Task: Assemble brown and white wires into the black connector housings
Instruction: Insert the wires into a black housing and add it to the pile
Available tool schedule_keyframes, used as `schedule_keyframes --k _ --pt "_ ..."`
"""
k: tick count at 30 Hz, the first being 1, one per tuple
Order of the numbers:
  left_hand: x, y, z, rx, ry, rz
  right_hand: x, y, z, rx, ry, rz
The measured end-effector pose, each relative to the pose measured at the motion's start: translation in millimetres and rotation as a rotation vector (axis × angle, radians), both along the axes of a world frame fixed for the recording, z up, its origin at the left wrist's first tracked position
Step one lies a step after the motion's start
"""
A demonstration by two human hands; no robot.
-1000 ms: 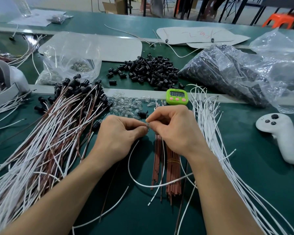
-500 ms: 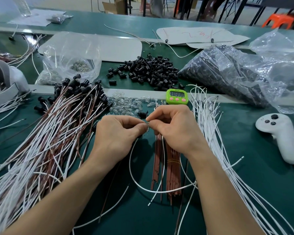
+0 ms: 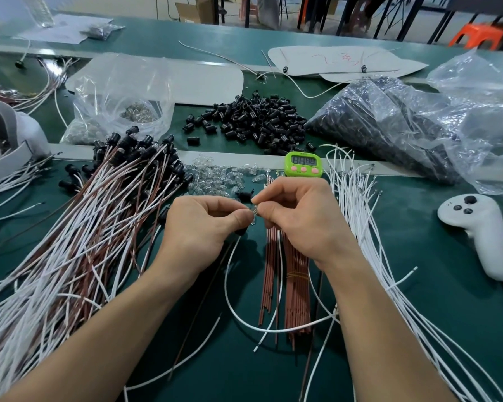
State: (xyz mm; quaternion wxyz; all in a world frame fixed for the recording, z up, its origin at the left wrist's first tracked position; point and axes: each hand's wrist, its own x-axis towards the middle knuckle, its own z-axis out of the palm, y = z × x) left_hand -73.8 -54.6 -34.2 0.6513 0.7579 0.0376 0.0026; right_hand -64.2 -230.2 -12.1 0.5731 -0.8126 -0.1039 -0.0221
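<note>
My left hand grips a black connector housing, mostly hidden in the fist, with a white wire and a thin brown wire trailing down from it. My right hand pinches a small clear bulb right at the left fingertips, the two hands touching. A pile of loose black housings lies behind. Brown wires lie bundled under my right wrist. Loose white wires fan out on the right.
Finished brown-and-white assemblies with black housings cover the left. Clear bulbs are scattered ahead of the hands beside a green timer. A white controller lies at right, plastic bags behind, a bulb bag at back left.
Both hands stay together at the same spot, with only slight finger shifts at the bulb and housing. The trailing white wire has swayed a little.
</note>
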Motion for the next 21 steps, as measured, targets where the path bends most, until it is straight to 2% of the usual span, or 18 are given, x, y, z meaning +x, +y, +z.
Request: schedule_keyframes --k 4,10,21 --pt "-1 0 2 0.043 -0.021 -0.001 -2 1 1 -0.027 -0.023 0.019" --pt "-7 1 6 0.222 -0.15 0.031 -5 3 3 -0.069 -0.04 0.011" --pt "-16 2 8 0.403 -0.36 0.083 -8 10 -1 -0.024 -0.052 -0.019"
